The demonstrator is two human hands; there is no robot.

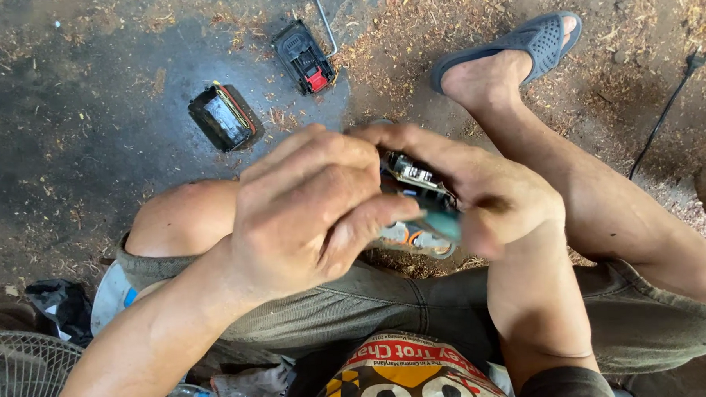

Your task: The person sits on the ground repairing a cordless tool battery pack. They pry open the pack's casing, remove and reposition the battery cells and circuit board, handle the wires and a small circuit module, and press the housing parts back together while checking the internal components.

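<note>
Head view.

Item: teal tool part [424, 212] with an exposed circuit board, centre of frame, above the lap.
Left hand [310, 212]: curled over the part from the left, fingers pressed on it.
Right hand [486, 194]: cupped round it from the right, gripping.
Handling, as judged: keep both grips firm and the board face up; light thumb pressure only, as the board looks fragile.
Room: black battery [225, 117] upper left; second battery [305, 58] with red catch above it, both well apart from the hands. Sandal [520, 44] upper right. Cable [667, 109] at right edge. Fan grille [23, 374] lower left. Sawdust floor [69, 138] lies open at left.
</note>
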